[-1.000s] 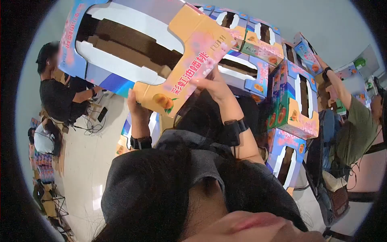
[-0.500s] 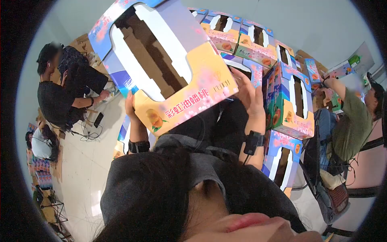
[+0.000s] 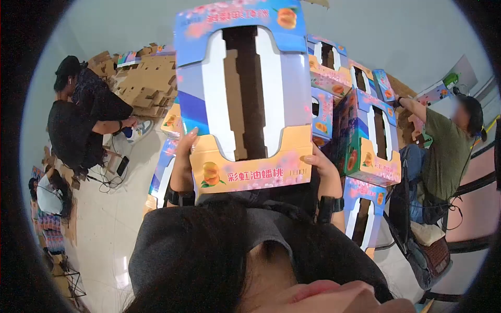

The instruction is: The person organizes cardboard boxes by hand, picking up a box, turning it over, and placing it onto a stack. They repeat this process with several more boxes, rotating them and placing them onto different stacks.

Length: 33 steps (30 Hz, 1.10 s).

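A printed cardboard fruit box [image 3: 292, 112] is held up in front of me, its long top opening facing me between white inner flaps. Blue and purple cover most of it, with a yellow band showing peaches and red lettering at the near end. My left hand [image 3: 186, 146] grips the box's left side near the bottom corner, thumb on the outside. At the lower right corner my right hand [image 3: 320, 164] holds the other side, thumb resting on the yellow band. The remaining fingers of both hands are mostly hidden behind the box.
Several similar boxes [image 3: 383, 169] are stacked close on my right, with others behind. Flattened cardboard [image 3: 146, 83] lies in a pile at the far left. One person [image 3: 78, 122] sits at the left, another [image 3: 449, 146] at the right, and another figure [image 3: 51, 193] is farther left.
The box has turned from a slant to nearly upright and shifted right. My right hand has moved down from its upper right edge to the lower corner.
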Tool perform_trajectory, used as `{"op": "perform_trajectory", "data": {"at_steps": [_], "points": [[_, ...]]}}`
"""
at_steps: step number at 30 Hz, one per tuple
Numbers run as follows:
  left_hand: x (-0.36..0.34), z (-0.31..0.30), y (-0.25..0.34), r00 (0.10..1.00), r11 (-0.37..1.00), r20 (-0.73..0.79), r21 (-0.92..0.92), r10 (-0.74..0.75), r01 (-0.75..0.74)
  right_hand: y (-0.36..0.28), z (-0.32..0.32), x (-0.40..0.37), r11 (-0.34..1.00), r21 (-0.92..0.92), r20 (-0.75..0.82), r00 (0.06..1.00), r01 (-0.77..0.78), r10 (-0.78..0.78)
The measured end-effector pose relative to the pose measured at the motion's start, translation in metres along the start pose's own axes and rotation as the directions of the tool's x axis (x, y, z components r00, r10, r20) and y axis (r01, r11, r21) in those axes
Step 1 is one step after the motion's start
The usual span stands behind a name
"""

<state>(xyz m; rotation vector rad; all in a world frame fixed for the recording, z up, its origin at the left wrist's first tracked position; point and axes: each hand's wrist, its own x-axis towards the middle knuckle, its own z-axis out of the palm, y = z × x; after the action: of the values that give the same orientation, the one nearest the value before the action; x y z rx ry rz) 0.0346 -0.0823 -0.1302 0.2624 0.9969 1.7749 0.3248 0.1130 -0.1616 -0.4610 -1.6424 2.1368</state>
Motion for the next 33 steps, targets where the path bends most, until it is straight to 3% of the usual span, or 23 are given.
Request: {"op": "perform_trajectory", "data": {"at_steps": [4, 7, 12, 16, 21, 24, 28, 31, 33], "points": [[-0.014, 0.029, 0.005, 0.992, 0.993, -0.063, 0.020, -0.112, 0.114, 0.028, 0.001, -0.010, 0.991, 0.124, -0.072, 0.995, -0.059, 0.069], [-0.007, 0.020, -0.003, 0.998, 0.995, 0.008, 0.086, -0.055, 0.054, 0.038, 0.009, -0.019, 0.977, 0.193, -0.110, 0.988, -0.090, 0.113], [-0.008, 0.023, -0.006, 0.996, 0.984, -0.023, 0.152, -0.091, 0.094, 0.045, 0.022, -0.026, 0.954, 0.220, -0.161, 0.957, -0.205, 0.243], [0.003, 0.010, -0.008, 0.999, 0.930, 0.025, 0.368, -0.021, 0.011, 0.066, 0.015, -0.027, 0.949, 0.230, -0.163, 0.952, -0.217, 0.258], [0.039, -0.025, -0.022, 0.959, 0.810, 0.242, 0.526, 0.148, -0.258, 0.084, 0.006, -0.028, 0.938, 0.248, -0.203, 0.933, -0.243, 0.296], [0.038, -0.022, -0.023, 0.970, 0.806, 0.210, 0.549, 0.123, -0.221, 0.078, 0.015, -0.032, 0.923, 0.336, -0.286, 0.913, -0.188, 0.291], [0.023, 0.004, -0.025, 0.989, 0.899, 0.138, 0.424, 0.055, -0.109, 0.074, 0.022, -0.031, 0.938, 0.345, -0.387, 0.906, -0.032, 0.173], [0.044, -0.027, -0.036, 0.954, 0.868, 0.295, 0.457, 0.056, -0.192, 0.067, 0.027, -0.034, 0.947, 0.320, -0.421, 0.901, 0.040, 0.104], [0.047, -0.035, -0.034, 0.924, 0.851, 0.381, 0.495, -0.033, -0.174, 0.078, 0.014, -0.039, 0.956, 0.286, -0.437, 0.896, 0.062, 0.073]]}}
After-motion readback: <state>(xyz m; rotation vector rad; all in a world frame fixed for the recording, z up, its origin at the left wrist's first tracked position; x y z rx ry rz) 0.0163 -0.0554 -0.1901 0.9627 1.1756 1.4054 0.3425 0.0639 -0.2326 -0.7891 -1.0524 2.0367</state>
